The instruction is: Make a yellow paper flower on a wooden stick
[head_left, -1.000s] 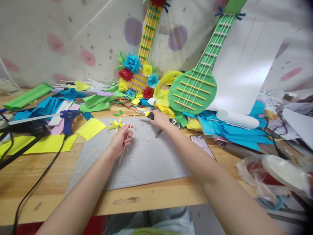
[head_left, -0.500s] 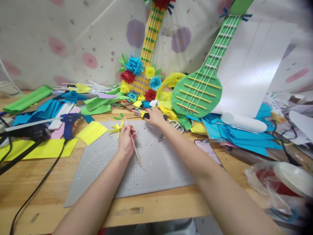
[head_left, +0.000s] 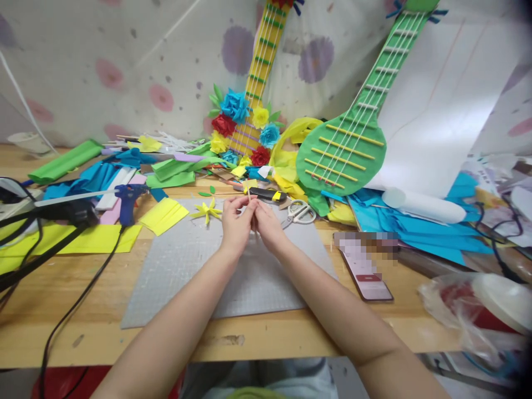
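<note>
My left hand (head_left: pixel 235 223) and my right hand (head_left: pixel 266 223) meet over the grey cutting mat (head_left: pixel 195 266), fingers pinched together on a thin wooden stick (head_left: pixel 249 198) that pokes up between them. Just beyond the hands lies a yellow-and-black utility knife (head_left: pixel 266 194), with scissors (head_left: pixel 300 211) to its right. A small yellow paper star (head_left: pixel 206 210) lies on the mat left of my left hand.
A blue glue gun (head_left: pixel 128 198) and black cables (head_left: pixel 62 238) lie at left on yellow paper. Two paper guitars, a yellow guitar (head_left: pixel 257 72) and a green guitar (head_left: pixel 344 149), lean at the back. A phone (head_left: pixel 366 271) lies right of the mat, a plastic bag (head_left: pixel 469 305) at far right.
My right hand let go of the utility knife and came back to meet my left hand on the stick. The stick turned upright. The camera tilted down slightly.
</note>
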A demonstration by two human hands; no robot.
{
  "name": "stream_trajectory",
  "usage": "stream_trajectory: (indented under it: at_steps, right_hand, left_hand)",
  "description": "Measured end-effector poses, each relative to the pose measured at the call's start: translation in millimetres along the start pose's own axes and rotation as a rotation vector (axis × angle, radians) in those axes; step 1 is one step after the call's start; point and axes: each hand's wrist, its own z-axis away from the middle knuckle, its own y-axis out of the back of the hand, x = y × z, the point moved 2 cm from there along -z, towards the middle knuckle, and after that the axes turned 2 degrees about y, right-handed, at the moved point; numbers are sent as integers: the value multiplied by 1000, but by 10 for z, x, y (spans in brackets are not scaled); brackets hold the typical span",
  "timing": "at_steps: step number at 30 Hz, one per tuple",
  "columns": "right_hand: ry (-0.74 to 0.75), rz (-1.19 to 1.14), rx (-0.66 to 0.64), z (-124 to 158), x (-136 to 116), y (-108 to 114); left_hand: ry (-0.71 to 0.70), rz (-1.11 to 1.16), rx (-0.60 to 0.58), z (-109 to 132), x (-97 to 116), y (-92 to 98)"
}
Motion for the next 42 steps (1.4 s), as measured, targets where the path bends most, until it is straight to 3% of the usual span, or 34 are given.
stream_trajectory:
  at_steps: [2,5,8,11,15,20,25,27,30,32,37,40,42]
  right_hand:
    - [-14,52,49,22,11,79]
    - [6,216,100,21,40,289]
    - [7,327,157,-23,94,516]
    - [-20,406,174,-60,153,642]
    - [-56,529,94,-30,206,612]
    - [-174,483,-7,58,235,499]
    - [-96,632,9,125,206,494]
    - [-39,764,29,168,190,493]
    - [-6,961,46,220,151,481]
    - [-32,1061,72,228,100,509]
    - [-147,1261,115,201,-30,875]
    - [-229,1360,74,170,-36,1199]
    - [-244,1403,32,120,-44,1359]
  left_hand:
    - [10,-36,-72,-137,30,76]
    - [-97,-176,59,-429,68,458]
    - [-6,-649,151,-593,-13,889]
    - [135,-1046,24,-503,-145,1052]
    - [185,-1212,-81,-269,-189,900]
    - [256,-1207,-165,-123,-127,642]
    - [277,-1157,-269,0,-87,616]
    - [269,-1054,-251,8,-77,679]
    - [184,-901,-98,-26,-75,778]
    - [114,-881,-58,-45,-111,786]
    - [24,-932,-220,-32,-255,629]
    - [-87,-899,-143,25,-189,550]
    - [-244,-849,-59,114,-79,476]
